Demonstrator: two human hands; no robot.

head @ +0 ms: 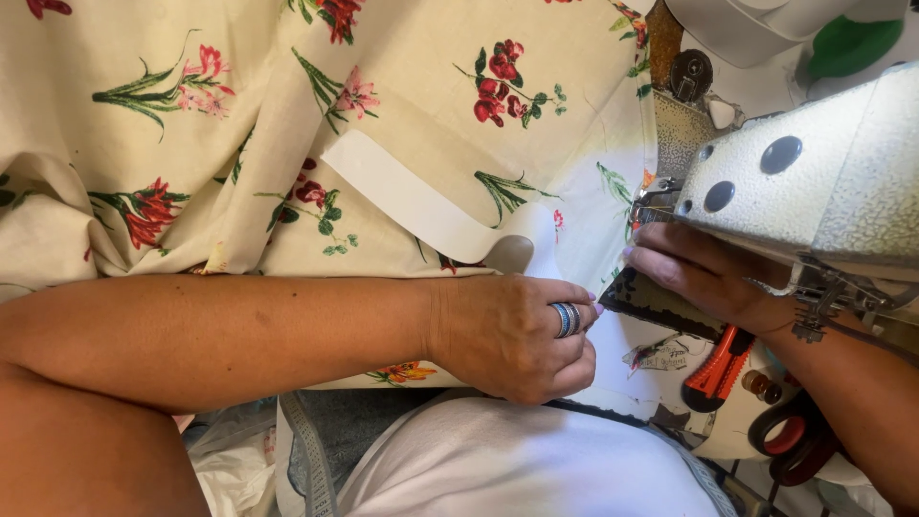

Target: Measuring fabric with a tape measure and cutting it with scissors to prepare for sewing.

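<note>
**Two hands feed floral cloth**

Two hands work mid-frame. The left hand (517,335) pinches the cream floral cotton fabric (287,144); the right hand (694,273) presses it flat, fingers extended, beneath the grey metal sewing machine (823,182). Even tension and fingertips away from the needle would serve best.

needle area: hidden behind sewing machine head (814,182) | scissors (790,440): half under right forearm | right hand (704,278) fingers: partly covered

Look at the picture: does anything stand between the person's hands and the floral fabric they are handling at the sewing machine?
Nothing visible does. The left hand rests directly on the floral fabric, and the right hand lies on it under the sewing machine head, which hides part of that hand.
</note>
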